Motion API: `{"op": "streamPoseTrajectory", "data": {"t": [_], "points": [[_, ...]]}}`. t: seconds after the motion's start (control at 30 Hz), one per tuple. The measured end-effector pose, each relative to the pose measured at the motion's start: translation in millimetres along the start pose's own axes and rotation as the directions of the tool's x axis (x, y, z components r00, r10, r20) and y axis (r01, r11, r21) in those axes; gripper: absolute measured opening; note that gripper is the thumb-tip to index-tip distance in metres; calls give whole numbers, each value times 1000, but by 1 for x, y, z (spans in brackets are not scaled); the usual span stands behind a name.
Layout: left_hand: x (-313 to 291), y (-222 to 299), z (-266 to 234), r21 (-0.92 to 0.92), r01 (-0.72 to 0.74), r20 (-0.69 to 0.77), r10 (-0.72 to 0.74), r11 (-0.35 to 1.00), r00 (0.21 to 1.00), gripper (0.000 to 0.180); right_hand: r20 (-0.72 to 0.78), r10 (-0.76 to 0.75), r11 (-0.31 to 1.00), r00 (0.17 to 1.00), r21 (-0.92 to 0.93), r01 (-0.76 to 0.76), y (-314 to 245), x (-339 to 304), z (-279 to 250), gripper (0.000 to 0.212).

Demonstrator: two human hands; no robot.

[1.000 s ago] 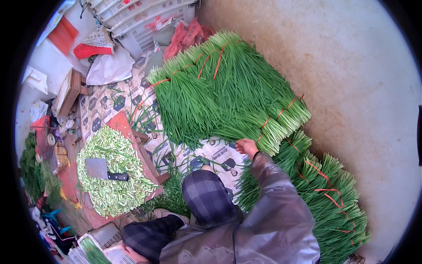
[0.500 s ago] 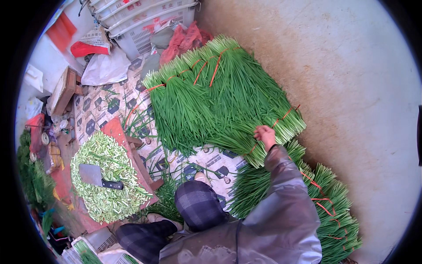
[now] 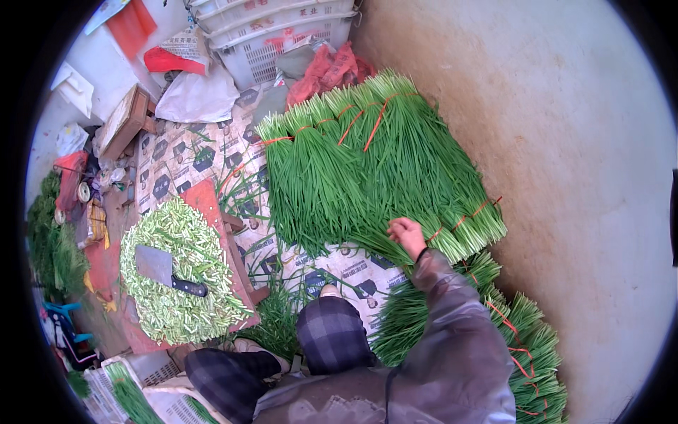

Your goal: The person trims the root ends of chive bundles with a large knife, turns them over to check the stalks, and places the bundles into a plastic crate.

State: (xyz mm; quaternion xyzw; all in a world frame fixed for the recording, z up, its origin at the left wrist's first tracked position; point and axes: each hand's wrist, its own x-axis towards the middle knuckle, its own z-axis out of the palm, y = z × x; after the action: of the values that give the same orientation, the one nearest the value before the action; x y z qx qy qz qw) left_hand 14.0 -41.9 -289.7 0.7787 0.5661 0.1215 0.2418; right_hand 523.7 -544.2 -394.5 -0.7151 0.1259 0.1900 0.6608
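Observation:
My right hand (image 3: 407,237) hovers at or rests on the near bundle of garlic chives (image 3: 385,240), fingers curled in loosely. What they hold, if anything, is hidden. That bundle lies across the near edge of a large row of garlic chives (image 3: 381,162) tied with red bands, pale cut ends outward. More tied bundles (image 3: 526,339) lie under and beside my right forearm. My left hand is out of view. To the left, a cleaver (image 3: 169,270) with a black handle lies flat on a heap of chopped pale-green stalks (image 3: 176,311) on a red board (image 3: 205,200).
Printed sheeting (image 3: 162,166) covers the floor, with loose green leaves (image 3: 275,328) near my feet. White crates (image 3: 282,42) are stacked at the back beside red netting (image 3: 332,71). A wooden stool (image 3: 123,124) stands back left, and a bare wall (image 3: 565,141) rises on the right.
My right hand has moved left along the near bundle, away from its banded cut ends. The whole view has shifted slightly; cleaver and heap stay in place.

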Motion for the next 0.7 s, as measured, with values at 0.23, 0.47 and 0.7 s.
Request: {"op": "streamPoseTrajectory", "data": {"t": [0.23,0.47,0.7], "points": [[-1,-9,0,8,29,14,-29,1000,999,43,142,28,999,989,-49,-22,-17,23,53,19],[-10,-17,1,17,67,27,-67,998,997,42,240,20,999,970,-45,-10,-7,17,88,16],[-12,-23,4,27,109,41,-110,994,993,41,317,-33,996,948,-68,57,-34,59,136,20]]}}
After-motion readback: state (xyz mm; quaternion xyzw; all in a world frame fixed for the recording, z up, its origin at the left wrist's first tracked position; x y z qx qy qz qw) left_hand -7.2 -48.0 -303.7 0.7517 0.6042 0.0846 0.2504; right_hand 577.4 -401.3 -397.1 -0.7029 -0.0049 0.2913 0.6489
